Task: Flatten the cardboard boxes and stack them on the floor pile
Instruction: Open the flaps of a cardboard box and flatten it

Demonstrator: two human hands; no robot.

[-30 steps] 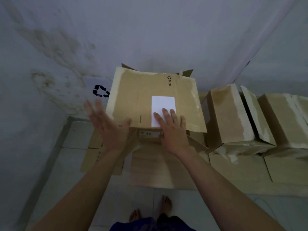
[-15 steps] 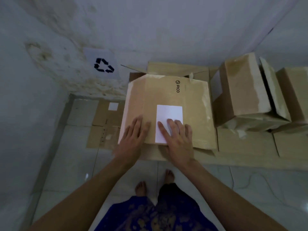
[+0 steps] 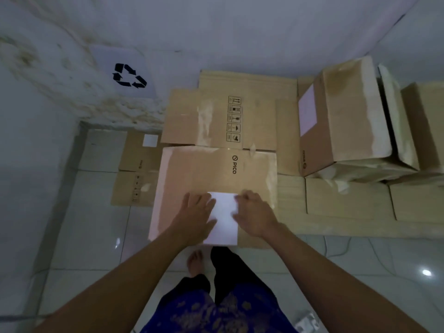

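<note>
Pressing flat, palms down, fingers relaxed and gripping nothing: left hand (image 3: 197,213) and right hand (image 3: 254,213) on the flattened box (image 3: 204,179), either side of its white label (image 3: 224,219), both overlapping the label's edges. Lying at centre of view on the floor pile (image 3: 221,116), PICO mark toward 1 o'clock. Spreading under it toward 12 o'clock, more flat cardboard with a column of handling symbols; at 9 o'clock, another flat sheet (image 3: 137,169) on the tiles. Standing at 2 o'clock, well apart from the hands, an unflattened box (image 3: 346,121) with a pale label on its side, more boxes beside it at 3 o'clock. Stuck to the stained wall (image 3: 240,25) at 11 o'clock, a recycling sign (image 3: 128,75). At 6 o'clock, a bare foot (image 3: 195,261) just beside the box's near edge.
</note>
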